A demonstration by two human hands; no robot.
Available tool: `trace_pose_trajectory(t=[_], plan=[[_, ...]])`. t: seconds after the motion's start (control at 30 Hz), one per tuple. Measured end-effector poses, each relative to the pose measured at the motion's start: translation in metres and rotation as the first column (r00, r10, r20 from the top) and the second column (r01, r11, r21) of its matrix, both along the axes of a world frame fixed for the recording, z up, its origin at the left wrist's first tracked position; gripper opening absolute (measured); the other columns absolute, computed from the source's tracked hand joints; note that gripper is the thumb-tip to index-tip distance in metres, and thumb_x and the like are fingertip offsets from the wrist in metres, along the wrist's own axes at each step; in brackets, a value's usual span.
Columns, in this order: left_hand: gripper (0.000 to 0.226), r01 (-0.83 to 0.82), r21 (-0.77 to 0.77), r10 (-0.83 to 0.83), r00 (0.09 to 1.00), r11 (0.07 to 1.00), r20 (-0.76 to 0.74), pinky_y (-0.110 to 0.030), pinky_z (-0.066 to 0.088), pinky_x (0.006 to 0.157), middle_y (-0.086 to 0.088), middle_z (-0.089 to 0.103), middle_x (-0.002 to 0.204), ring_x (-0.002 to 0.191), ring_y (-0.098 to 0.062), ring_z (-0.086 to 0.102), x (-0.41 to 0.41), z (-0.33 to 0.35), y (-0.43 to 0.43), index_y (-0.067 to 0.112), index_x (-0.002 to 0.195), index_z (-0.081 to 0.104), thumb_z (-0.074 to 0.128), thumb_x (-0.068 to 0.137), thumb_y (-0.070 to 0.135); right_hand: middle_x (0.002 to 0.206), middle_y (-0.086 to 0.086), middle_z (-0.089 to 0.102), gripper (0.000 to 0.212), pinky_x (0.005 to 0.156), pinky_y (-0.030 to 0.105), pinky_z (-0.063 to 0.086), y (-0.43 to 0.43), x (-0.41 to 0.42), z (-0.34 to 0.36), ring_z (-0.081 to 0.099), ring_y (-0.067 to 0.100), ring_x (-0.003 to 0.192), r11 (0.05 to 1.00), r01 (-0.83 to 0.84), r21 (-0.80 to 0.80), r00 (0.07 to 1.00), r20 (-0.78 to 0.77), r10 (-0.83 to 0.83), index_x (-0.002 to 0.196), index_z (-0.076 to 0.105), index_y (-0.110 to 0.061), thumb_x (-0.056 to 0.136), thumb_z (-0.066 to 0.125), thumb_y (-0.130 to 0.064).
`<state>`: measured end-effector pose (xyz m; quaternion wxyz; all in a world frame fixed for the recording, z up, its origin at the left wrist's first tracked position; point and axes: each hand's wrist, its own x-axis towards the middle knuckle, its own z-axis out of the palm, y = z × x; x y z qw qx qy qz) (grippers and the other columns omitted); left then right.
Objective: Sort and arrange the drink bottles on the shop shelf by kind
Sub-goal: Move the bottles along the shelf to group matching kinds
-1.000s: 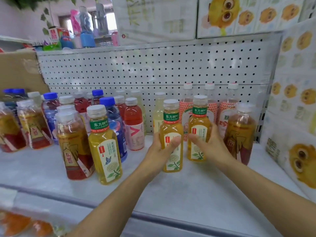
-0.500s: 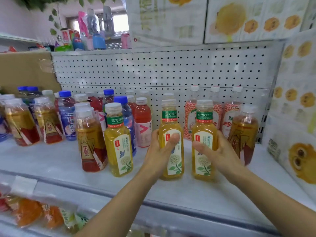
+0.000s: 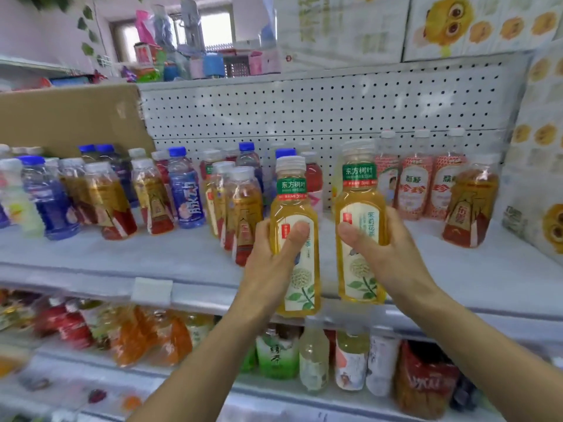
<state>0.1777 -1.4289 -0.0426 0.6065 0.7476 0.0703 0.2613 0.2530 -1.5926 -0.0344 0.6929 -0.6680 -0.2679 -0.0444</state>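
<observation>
Both hands loaded. Your left hand (image 3: pixel 271 263) wraps the left tea bottle (image 3: pixel 292 205): thumb flat across the front label, the other fingers curled round the back, mostly out of sight. Your right hand (image 3: pixel 393 257) grips the right tea bottle (image 3: pixel 359 202) the same way, thumb on the label, fingers curled round its far side. Both bottles are upright: yellow tea, green neck bands, pale caps, one kind. They hang side by side, not touching, at the front lip of the shelf (image 3: pixel 137 254), and their bases look to be off the board.

Step in hand: seat the pair together.
- Keep them vertical and carry them in over the lip.
- Set them down touching, labels forward, in the bare stretch between the amber cluster (image 3: pixel 243 208) and the pink-label bottles (image 3: pixel 416 190).
- Mind the amber cluster: it stands just beside the left bottle and would likely topple at a knock.
- What seems a third green-banded bottle (image 3: pixel 209 193) sits behind that cluster. It is blurred, so that is not certain.

Surface: pale flat board, pegboard back (image 3: pixel 304 111). Blue bottles (image 3: pixel 185 196) stand further left, a lone amber bottle (image 3: pixel 469 208) far right, and cartons (image 3: pixel 542 178) wall the right end. Mixed drinks (image 3: pixel 313 363) fill the level below.
</observation>
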Motion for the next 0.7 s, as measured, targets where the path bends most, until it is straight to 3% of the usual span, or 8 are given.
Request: trace_pose_trajectory(t=[0.1, 0.27, 0.37, 0.4, 0.53, 0.7], plan=[[0.070, -0.006, -0.020, 0.006, 1.000, 1.000, -0.008, -0.035, 0.052, 0.089, 0.031, 0.066, 0.108, 0.099, 0.005, 0.066, -0.036, -0.006, 0.031, 0.062, 0.115, 0.046, 0.051, 0.056, 0.098, 0.096, -0.015, 0.072, 0.063, 0.057, 0.017, 0.055, 0.032, -0.031, -0.005, 0.072, 0.005, 0.079, 0.999, -0.033, 0.011, 0.999, -0.009, 0.033, 0.109, 0.055, -0.043, 0.059, 0.076, -0.073], [0.056, -0.049, -0.036, 0.047, 0.998, 0.998, -0.049, -0.033, 0.054, 0.080, 0.030, 0.067, 0.099, 0.089, 0.006, 0.068, -0.092, -0.017, 0.081, 0.060, 0.101, 0.049, 0.051, 0.058, 0.097, 0.096, -0.016, 0.072, 0.059, 0.056, 0.019, 0.055, 0.088, -0.073, -0.018, 0.072, 0.004, 0.080, 0.997, -0.078, -0.004, 0.997, -0.024, 0.078, 0.110, 0.055, -0.046, 0.060, 0.074, -0.072], [0.061, -0.099, -0.032, 0.097, 0.993, 0.995, -0.062, -0.017, 0.052, 0.066, 0.035, 0.066, 0.097, 0.084, 0.012, 0.065, -0.122, -0.020, 0.114, 0.055, 0.105, 0.049, 0.050, 0.059, 0.096, 0.095, -0.022, 0.070, 0.063, 0.054, 0.016, 0.053, 0.125, -0.095, -0.027, 0.070, -0.001, 0.079, 0.994, -0.108, -0.027, 0.994, -0.032, 0.108, 0.110, 0.053, -0.050, 0.057, 0.072, -0.077], [0.062, -0.114, -0.033, 0.111, 0.991, 0.993, -0.069, -0.017, 0.051, 0.066, 0.035, 0.066, 0.097, 0.084, 0.012, 0.065, -0.129, -0.020, 0.125, 0.054, 0.105, 0.049, 0.050, 0.058, 0.096, 0.095, -0.023, 0.070, 0.061, 0.052, 0.015, 0.053, 0.138, -0.100, -0.028, 0.070, -0.002, 0.079, 0.991, -0.131, -0.032, 0.991, -0.043, 0.130, 0.108, 0.052, -0.052, 0.056, 0.072, -0.078], [0.068, -0.184, -0.085, 0.174, 0.979, 0.979, -0.109, -0.040, 0.057, 0.084, 0.021, 0.071, 0.101, 0.095, -0.006, 0.071, -0.147, -0.022, 0.172, 0.059, 0.099, 0.050, 0.050, 0.046, 0.101, 0.095, -0.018, 0.071, 0.055, 0.057, 0.020, 0.056, 0.191, -0.110, -0.027, 0.071, 0.003, 0.082, 0.976, -0.212, -0.046, 0.976, -0.066, 0.209, 0.098, 0.056, -0.052, 0.053, 0.074, -0.079], [0.064, -0.262, -0.096, 0.249, 0.960, 0.960, -0.126, -0.030, 0.055, 0.074, 0.029, 0.069, 0.096, 0.092, -0.002, 0.071, -0.148, -0.023, 0.234, 0.064, 0.093, 0.049, 0.049, 0.042, 0.103, 0.097, -0.016, 0.072, 0.060, 0.057, 0.019, 0.055, 0.262, -0.103, -0.025, 0.072, 0.004, 0.082, 0.960, -0.275, -0.046, 0.961, -0.049, 0.273, 0.102, 0.057, -0.049, 0.052, 0.075, -0.079]])
